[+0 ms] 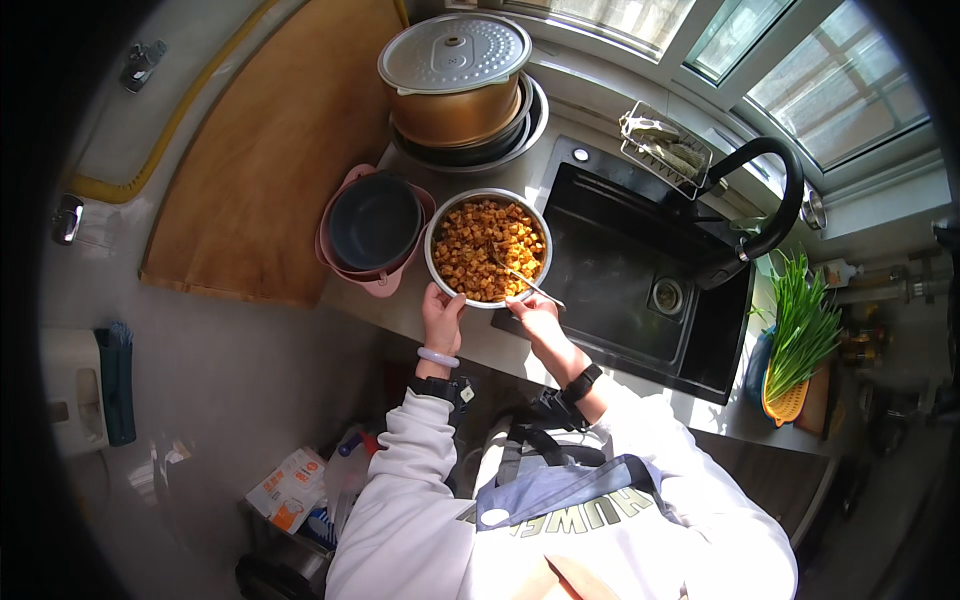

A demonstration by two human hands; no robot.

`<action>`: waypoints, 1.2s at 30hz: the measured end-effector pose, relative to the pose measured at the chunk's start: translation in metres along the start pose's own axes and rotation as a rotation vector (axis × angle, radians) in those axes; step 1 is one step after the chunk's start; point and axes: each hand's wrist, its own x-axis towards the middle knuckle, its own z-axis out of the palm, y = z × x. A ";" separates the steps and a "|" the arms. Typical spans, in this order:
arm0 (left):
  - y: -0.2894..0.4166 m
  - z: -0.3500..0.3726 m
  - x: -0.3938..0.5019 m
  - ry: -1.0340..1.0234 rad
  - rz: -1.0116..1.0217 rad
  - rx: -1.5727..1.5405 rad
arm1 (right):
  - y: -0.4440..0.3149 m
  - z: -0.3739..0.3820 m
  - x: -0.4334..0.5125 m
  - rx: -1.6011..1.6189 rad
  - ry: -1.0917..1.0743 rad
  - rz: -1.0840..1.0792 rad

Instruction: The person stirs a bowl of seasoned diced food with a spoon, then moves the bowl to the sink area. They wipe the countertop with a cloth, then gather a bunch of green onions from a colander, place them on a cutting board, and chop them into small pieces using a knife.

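A round metal bowl (430, 251) full of small orange-brown seasoned cubes (480, 244) rests at the counter's edge, left of the black sink. A metal spoon (534, 287) lies in the food, its handle sticking out over the rim at the lower right. My left hand (444, 319) grips the near left part of the rim, thumb on top. On the near right part of the same rim is my right hand (536, 315), just under the spoon handle. The undersides of the fingers are hidden.
Left of the bowl, a dark bowl (375, 221) sits in pink basins (381, 285). Behind stand stacked pots with a steamer lid (454, 52). A large wooden board (262, 157) leans on the wall. The black sink (607, 262) has a curved faucet (787, 202); green chives (799, 322) lie beyond it.
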 end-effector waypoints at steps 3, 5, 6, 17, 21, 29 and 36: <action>-0.005 -0.009 0.016 -0.054 -0.048 -0.001 | 0.005 0.003 0.005 -0.092 0.046 0.014; -0.011 -0.014 0.022 -0.049 -0.094 -0.027 | 0.006 0.002 0.008 -0.181 0.054 0.035; -0.013 -0.017 0.026 -0.055 -0.110 -0.017 | 0.004 0.001 0.009 -0.216 0.052 0.072; 0.006 -0.024 0.041 0.145 -0.197 0.554 | -0.226 -0.111 -0.092 -0.529 -0.675 -0.267; 0.049 0.023 -0.023 -0.019 -0.199 0.530 | -0.307 -0.165 -0.127 -0.521 -0.464 -0.363; 0.127 0.250 -0.077 -1.002 -0.101 0.301 | -0.379 -0.271 -0.127 -0.282 -0.331 -0.661; 0.116 0.411 -0.058 -0.881 0.105 -0.045 | -0.422 -0.339 -0.038 -0.543 -0.189 -0.952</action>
